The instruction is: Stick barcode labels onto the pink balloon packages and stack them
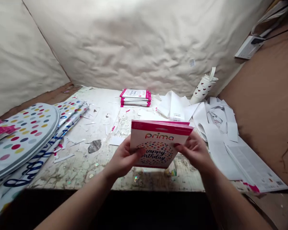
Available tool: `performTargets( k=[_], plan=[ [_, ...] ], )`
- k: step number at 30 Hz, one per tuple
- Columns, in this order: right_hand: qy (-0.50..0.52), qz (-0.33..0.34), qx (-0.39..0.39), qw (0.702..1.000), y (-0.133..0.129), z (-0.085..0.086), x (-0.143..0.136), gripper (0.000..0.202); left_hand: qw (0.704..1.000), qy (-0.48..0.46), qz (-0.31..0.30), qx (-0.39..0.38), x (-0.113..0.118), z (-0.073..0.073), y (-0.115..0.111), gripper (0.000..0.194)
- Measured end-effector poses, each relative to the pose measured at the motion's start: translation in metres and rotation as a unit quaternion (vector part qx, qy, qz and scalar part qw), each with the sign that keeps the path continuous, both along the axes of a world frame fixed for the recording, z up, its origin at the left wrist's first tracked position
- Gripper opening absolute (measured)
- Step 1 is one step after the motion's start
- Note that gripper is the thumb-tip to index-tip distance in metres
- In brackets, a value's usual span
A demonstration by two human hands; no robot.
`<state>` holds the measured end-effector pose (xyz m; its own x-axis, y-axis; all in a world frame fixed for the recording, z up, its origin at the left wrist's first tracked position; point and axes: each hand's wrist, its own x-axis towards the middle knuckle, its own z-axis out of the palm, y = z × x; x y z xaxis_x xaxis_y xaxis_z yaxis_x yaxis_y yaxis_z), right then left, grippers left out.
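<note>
Between my two hands is a small bundle of flat "prima" happy birthday packets point(158, 145), white with a pink band along the top and a dotted circle on the front. My left hand point(124, 156) is closed on the left edge, thumb across the front. On the right edge, my right hand point(194, 148) grips too, its thumb near the upper right of the face. The fingers behind the packets are hidden. Farther back on the table stands a neat stack of similar pink and white packets point(135, 98).
Polka-dotted round sheets point(33, 127) and folded printed film point(69, 111) cover the table's left. White paper strips point(216, 127) pile up on the right, beside a white tumbler with hearts point(204, 86). Paper scraps litter the worn tabletop point(98, 102). A power strip point(249, 47) hangs at upper right.
</note>
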<state>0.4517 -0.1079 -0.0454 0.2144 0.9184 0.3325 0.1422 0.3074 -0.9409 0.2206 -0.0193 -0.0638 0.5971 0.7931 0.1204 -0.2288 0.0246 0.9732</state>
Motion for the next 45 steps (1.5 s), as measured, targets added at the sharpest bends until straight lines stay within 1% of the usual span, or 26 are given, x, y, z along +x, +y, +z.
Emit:
performTargets(
  k=[2,4,6,8,10,12,14,16,18,20,21,23,25,26,28,29,31,33,34,36,37,39,40,42,44,45],
  plan=[
    [0.037,-0.003,-0.027,0.999,-0.009,-0.015,-0.016,0.032,0.997,0.005,0.033,0.074,0.003,-0.004,-0.012,0.041],
    [0.047,-0.051,-0.018,0.997,-0.015,-0.024,-0.033,0.042,0.99,-0.018,0.063,0.128,0.008,-0.004,-0.02,0.057],
    [0.054,-0.093,-0.003,0.994,-0.015,-0.027,-0.045,0.055,0.986,-0.051,0.072,0.141,0.012,-0.003,-0.024,0.07],
    [0.07,-0.108,-0.004,0.992,-0.013,-0.029,-0.051,0.055,0.988,-0.064,0.061,0.128,0.013,-0.003,-0.025,0.077],
    [0.086,-0.097,-0.022,0.991,-0.011,-0.031,-0.05,0.046,0.992,-0.024,0.036,0.118,0.012,-0.007,-0.023,0.069],
    [0.083,-0.073,-0.046,0.993,-0.011,-0.035,-0.047,0.035,0.993,0.046,0.021,0.111,0.011,-0.012,-0.021,0.046],
    [0.066,-0.025,-0.073,0.995,-0.013,-0.039,-0.042,0.028,0.992,0.092,0.032,0.084,0.012,-0.016,-0.02,0.03],
    [0.025,0.025,-0.091,0.995,-0.018,-0.042,-0.035,0.027,0.993,0.097,0.046,0.047,0.016,-0.016,-0.019,0.029],
    [0.001,0.035,-0.097,0.995,-0.022,-0.043,-0.023,0.023,0.995,0.095,0.018,0.038,0.019,-0.013,-0.014,0.033],
    [0.017,-0.007,-0.098,0.995,-0.025,-0.041,-0.003,0.018,0.991,0.103,-0.024,0.077,0.012,-0.009,-0.003,0.038],
    [0.041,-0.04,-0.1,0.993,-0.025,-0.039,0.009,0.018,0.984,0.126,-0.03,0.121,0.004,-0.008,0.005,0.041],
    [0.092,-0.104,-0.109,0.984,-0.022,-0.035,0.034,0.022,0.944,0.227,-0.005,0.24,-0.021,-0.012,0.023,0.042],
    [0.142,-0.129,-0.143,0.971,-0.014,-0.031,0.051,0.032,0.856,0.376,0.033,0.354,-0.05,-0.024,0.039,0.042],
    [0.168,-0.114,-0.172,0.964,-0.008,-0.031,0.052,0.037,0.811,0.435,0.04,0.39,-0.063,-0.032,0.045,0.043],
    [0.22,-0.05,-0.23,0.947,0.01,-0.032,0.039,0.042,0.737,0.515,0.053,0.433,-0.082,-0.048,0.049,0.045],
    [0.244,-0.014,-0.251,0.936,0.021,-0.035,0.026,0.043,0.713,0.537,0.059,0.447,-0.086,-0.055,0.05,0.046],
    [0.287,0.04,-0.277,0.916,0.044,-0.044,-0.009,0.041,0.687,0.554,0.068,0.465,-0.09,-0.064,0.048,0.046],
    [0.295,0.06,-0.288,0.909,0.066,-0.056,-0.042,0.038,0.681,0.551,0.069,0.477,-0.091,-0.069,0.049,0.046],
    [0.282,0.046,-0.302,0.909,0.074,-0.061,-0.054,0.035,0.681,0.547,0.067,0.482,-0.091,-0.071,0.051,0.046],
    [0.244,0.042,-0.335,0.909,0.085,-0.066,-0.062,0.031,0.679,0.54,0.062,0.493,-0.096,-0.075,0.057,0.046],
    [0.21,0.047,-0.352,0.911,0.087,-0.065,-0.058,0.033,0.679,0.536,0.059,0.499,-0.098,-0.077,0.061,0.046],
    [0.091,0.03,-0.372,0.923,0.087,-0.057,-0.032,0.042,0.684,0.522,0.053,0.507,-0.103,-0.078,0.068,0.045],
    [0.013,-0.015,-0.366,0.93,0.086,-0.052,-0.012,0.046,0.693,0.509,0.057,0.508,-0.103,-0.077,0.071,0.044],
    [-0.125,-0.174,-0.313,0.925,0.089,-0.042,0.037,0.05,0.726,0.469,0.084,0.495,-0.097,-0.067,0.072,0.041],
    [-0.137,-0.325,-0.223,0.909,0.099,-0.039,0.085,0.054,0.774,0.419,0.118,0.459,-0.078,-0.048,0.07,0.038],
    [-0.111,-0.341,-0.203,0.911,0.106,-0.04,0.105,0.059,0.803,0.395,0.124,0.428,-0.063,-0.037,0.07,0.037]
  ],
)
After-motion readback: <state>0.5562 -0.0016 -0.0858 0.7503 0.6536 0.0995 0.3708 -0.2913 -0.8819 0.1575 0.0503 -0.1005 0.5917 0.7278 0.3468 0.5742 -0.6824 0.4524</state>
